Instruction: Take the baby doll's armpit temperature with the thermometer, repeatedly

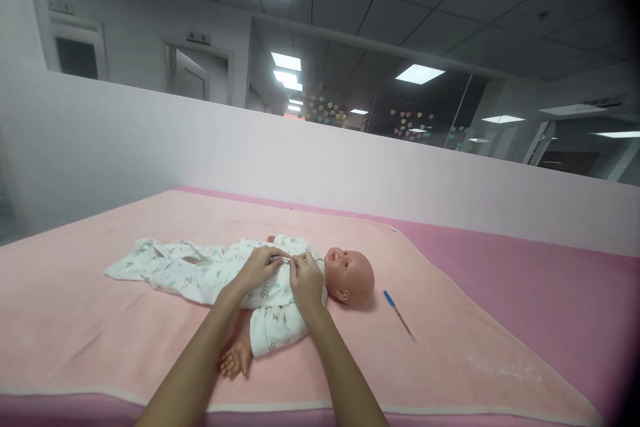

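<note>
Both grips, left hand (257, 268) and right hand (306, 283), pinch the romper (200, 273) on the doll (353, 277), hiding its chest.

White printed romper (200, 273) (pink blanket (100, 340))

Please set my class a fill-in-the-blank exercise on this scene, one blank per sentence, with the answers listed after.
1. The left hand and right hand pinch the garment at the ____ of the doll.
2. The doll lies on its ____, head toward the right of the picture.
3. The blanket beneath it is ____ in colour.
4. A thin stick with a ____ end lies on the blanket, apart from the doll's head.

Missing words: chest; back; pink; blue.
</note>
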Action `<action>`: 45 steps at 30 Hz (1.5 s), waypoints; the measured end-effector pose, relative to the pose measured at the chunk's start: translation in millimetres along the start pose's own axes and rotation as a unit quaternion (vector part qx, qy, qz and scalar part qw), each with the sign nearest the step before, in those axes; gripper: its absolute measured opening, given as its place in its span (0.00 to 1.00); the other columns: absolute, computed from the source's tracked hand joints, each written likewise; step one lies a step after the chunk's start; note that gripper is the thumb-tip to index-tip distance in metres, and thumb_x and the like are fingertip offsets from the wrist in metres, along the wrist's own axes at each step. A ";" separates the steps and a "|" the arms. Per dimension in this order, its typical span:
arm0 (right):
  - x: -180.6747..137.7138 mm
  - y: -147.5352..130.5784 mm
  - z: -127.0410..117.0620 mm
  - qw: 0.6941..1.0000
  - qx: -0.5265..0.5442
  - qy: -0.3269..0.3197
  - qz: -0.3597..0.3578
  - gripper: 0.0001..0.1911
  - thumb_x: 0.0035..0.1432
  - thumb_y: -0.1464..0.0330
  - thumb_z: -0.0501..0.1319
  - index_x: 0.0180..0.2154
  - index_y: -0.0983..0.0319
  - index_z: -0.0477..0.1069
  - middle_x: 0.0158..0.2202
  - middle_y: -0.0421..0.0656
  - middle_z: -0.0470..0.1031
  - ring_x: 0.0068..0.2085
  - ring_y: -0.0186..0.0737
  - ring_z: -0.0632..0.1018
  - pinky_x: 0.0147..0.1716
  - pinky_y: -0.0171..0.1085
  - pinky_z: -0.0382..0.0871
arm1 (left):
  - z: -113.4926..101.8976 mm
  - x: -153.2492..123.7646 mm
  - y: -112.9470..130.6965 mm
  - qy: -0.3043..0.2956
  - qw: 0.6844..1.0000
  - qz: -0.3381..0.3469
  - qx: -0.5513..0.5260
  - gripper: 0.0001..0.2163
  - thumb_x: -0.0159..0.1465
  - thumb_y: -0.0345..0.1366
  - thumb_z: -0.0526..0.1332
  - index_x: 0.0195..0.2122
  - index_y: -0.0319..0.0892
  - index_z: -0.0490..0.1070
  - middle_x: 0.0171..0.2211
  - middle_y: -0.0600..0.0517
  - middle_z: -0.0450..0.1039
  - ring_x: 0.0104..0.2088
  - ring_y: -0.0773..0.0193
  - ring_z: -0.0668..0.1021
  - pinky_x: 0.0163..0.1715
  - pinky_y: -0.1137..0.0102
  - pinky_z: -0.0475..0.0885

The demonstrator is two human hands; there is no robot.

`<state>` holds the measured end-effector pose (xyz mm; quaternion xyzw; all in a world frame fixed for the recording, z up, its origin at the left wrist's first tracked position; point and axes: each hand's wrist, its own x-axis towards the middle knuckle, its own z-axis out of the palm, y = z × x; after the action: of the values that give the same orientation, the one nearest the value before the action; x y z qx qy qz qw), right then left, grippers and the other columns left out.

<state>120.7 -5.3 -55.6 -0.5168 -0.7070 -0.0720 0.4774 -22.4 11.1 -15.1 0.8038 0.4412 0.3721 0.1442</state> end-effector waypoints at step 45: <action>-0.3 -14.5 4.2 0.998 -0.049 0.026 0.015 0.07 0.58 0.73 0.52 0.30 0.61 0.66 0.32 0.43 0.68 0.35 0.39 0.69 0.31 0.35 0.61 | -1.3 -3.3 6.2 0.082 0.982 -0.039 0.166 0.09 0.56 0.38 0.51 0.32 0.45 0.70 0.27 0.53 0.74 0.34 0.59 0.73 0.36 0.67 0.63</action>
<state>106.6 -9.6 -52.4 -0.5485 -0.6820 -0.1126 0.4704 -20.7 4.8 -12.3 0.7653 0.5382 0.3526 -0.0137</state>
